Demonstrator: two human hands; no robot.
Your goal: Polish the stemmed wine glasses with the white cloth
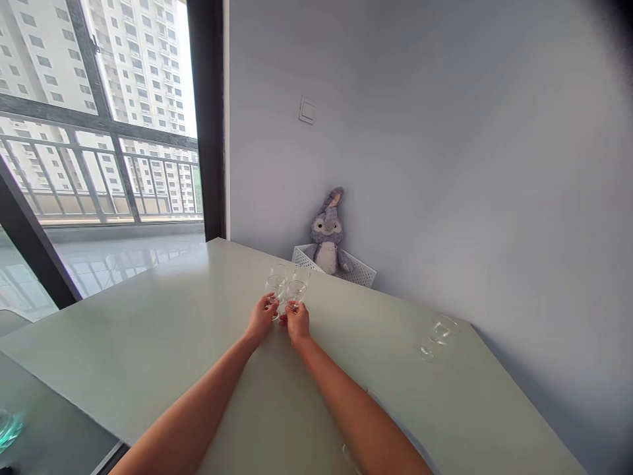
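Two clear stemmed glasses stand side by side near the far edge of the pale table [232, 284]. My left hand [260, 319] is closed around the stem of the left glass [275, 284], below its bowl. The fingers of my right hand [297, 323] grip the right glass [297, 289] in the same way. Right behind these two are two more clear glasses, a back left one [279, 269] and a back right one [302, 271], partly hidden. Whether the bowls touch, I cannot tell.
Farther right on the table is another stemmed glass [440, 333]. A curved pale rim [395, 422] shows beside my right forearm, mostly covered. Beyond the far edge, a plush rabbit [327, 237] sits in a white perforated basket [363, 272]. A greenish glass object [8, 429] lies lower left.
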